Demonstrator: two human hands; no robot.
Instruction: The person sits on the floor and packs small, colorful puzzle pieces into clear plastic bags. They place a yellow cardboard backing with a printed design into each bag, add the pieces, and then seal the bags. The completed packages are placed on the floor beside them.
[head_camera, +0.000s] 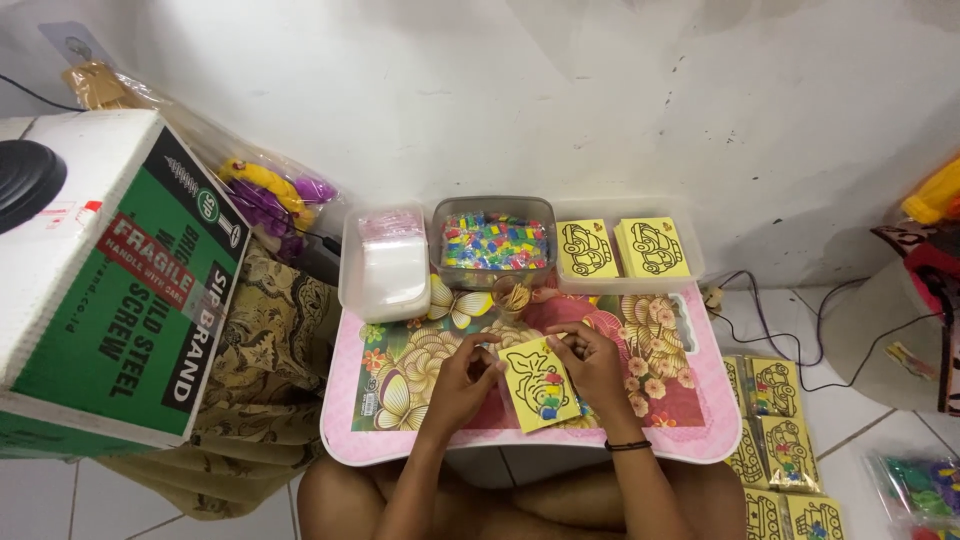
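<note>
A yellow card (536, 380) with a black line drawing and a few small coloured bits near its lower edge lies between my hands on the pink floral table (400, 420). My left hand (463, 375) grips the card's left edge. My right hand (590, 365) holds its upper right edge, with the fingers curled over the top corner. A thin black band circles my right wrist (627, 445).
At the table's back stand a tub of clear bags (385, 262), a tub of small coloured pieces (494, 240), a tub with two stacks of yellow cards (626, 248) and a small cup (511, 293). A cardboard box (110, 290) sits left; packed cards (780, 430) lie on the floor right.
</note>
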